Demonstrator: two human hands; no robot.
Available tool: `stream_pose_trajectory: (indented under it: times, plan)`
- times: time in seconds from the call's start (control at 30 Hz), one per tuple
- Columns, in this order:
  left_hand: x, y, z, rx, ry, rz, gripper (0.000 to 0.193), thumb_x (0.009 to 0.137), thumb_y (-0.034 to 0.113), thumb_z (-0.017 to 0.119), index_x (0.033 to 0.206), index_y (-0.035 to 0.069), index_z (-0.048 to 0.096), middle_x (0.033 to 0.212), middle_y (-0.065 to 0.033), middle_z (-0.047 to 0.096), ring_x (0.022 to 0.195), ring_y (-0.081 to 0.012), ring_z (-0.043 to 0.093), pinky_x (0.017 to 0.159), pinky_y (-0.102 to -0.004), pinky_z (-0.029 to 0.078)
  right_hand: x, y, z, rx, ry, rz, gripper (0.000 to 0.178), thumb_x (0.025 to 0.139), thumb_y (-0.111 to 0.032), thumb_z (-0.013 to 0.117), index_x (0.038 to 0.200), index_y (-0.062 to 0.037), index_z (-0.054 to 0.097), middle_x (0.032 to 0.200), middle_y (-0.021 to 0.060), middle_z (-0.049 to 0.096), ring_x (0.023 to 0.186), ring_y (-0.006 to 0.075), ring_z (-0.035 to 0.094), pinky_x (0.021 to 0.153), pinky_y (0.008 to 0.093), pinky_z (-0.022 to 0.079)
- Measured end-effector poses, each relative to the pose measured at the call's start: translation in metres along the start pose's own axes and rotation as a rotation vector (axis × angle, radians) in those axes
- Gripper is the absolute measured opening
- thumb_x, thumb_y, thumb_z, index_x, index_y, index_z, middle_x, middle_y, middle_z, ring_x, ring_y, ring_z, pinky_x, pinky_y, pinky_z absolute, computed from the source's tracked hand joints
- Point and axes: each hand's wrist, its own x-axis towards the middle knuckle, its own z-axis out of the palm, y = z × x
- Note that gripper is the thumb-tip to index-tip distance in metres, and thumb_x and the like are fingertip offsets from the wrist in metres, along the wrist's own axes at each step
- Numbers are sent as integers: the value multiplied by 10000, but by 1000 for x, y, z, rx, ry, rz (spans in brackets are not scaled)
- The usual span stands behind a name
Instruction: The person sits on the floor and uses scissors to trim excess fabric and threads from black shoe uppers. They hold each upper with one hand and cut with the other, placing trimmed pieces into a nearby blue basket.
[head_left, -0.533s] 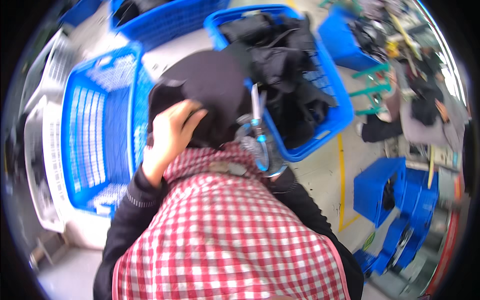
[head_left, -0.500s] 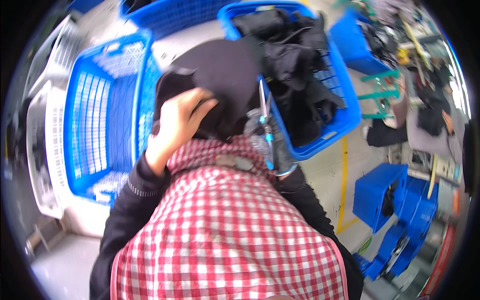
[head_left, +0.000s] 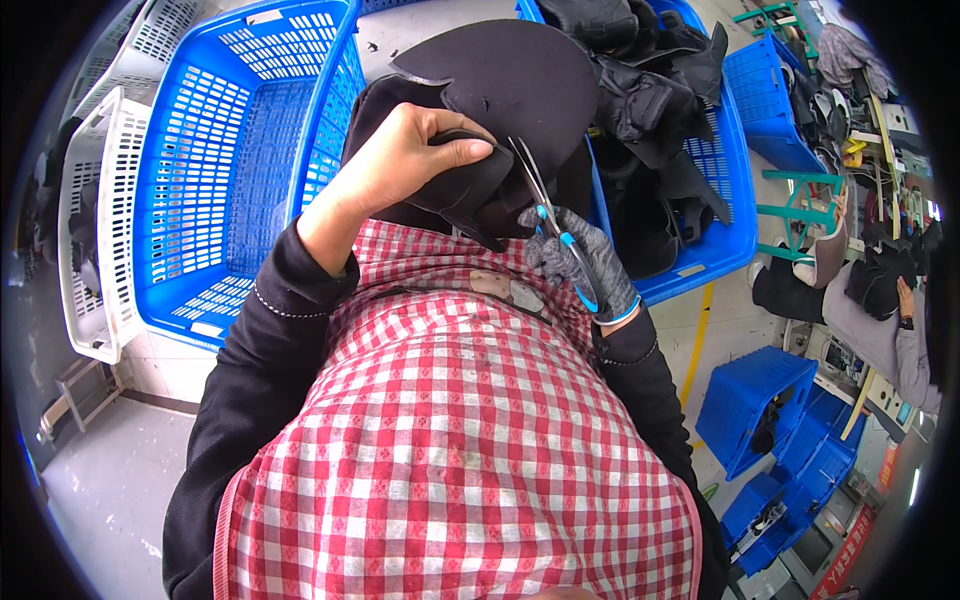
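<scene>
The bare thumb and forefinger of the left hand [head_left: 405,160] pinch the edge of a black piece [head_left: 465,185], which is matte, soft-looking and folded, with one pointed corner hanging towards the apron [head_left: 450,450]. The right hand [head_left: 607,262], in a grey knitted glove, has its fingers curled round the scissors [head_left: 546,208], grasping the blue-and-black handles. The two slim metal blades stand slightly apart and point up, their tips just beside the pinched edge; whether they touch it, I cannot tell.

Behind the black piece lies a wide rounded sheet [head_left: 530,75], smooth and dark, with a thin pale line along its left edge. I cannot tell if both are joined. The apron is of red and white checked cloth, wrinkled at the waist.

At the right, a blue basket [head_left: 742,190] full of crumpled black pieces stands close to the scissors hand and limits the room on that side. At the left, another blue basket [head_left: 190,170] shows its slotted plastic walls, near the left forearm. Beyond the right basket, a strip of pale floor [head_left: 665,350] with a yellow line runs towards blue bins [head_left: 745,400].
</scene>
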Motion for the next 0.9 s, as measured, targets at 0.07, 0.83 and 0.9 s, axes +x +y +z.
stream_pose_trajectory:
  times: [0.07, 0.83, 0.9]
  plan:
    - [1, 0, 0, 10, 8, -39, 294, 961, 242, 766, 1105, -14, 774, 952, -86, 778, 874, -123, 716, 847, -272, 575, 2, -7, -1, -11, -18, 13, 331, 1080, -101, 540, 1370, 43, 607, 834, -44, 561, 673, 16, 506, 603, 164, 414]
    - [2, 4, -4, -23, -20, -22, 293, 954, 235, 774, 1107, -15, 773, 952, -89, 779, 876, -124, 717, 858, -277, 579, 16, -74, -25, -860, -146, -44, 447, 904, -181, 809, 1320, -72, 688, 1215, 107, 762, 994, 205, 761, 870, 331, 607]
    - [1, 4, -4, -4, -14, -24, 294, 954, 235, 774, 1106, -17, 772, 951, -88, 779, 875, -121, 715, 855, -275, 577, 17, -75, -26, -939, -158, -123, 463, 890, -193, 821, 1317, -71, 689, 1220, 113, 759, 1038, 216, 759, 876, 338, 608]
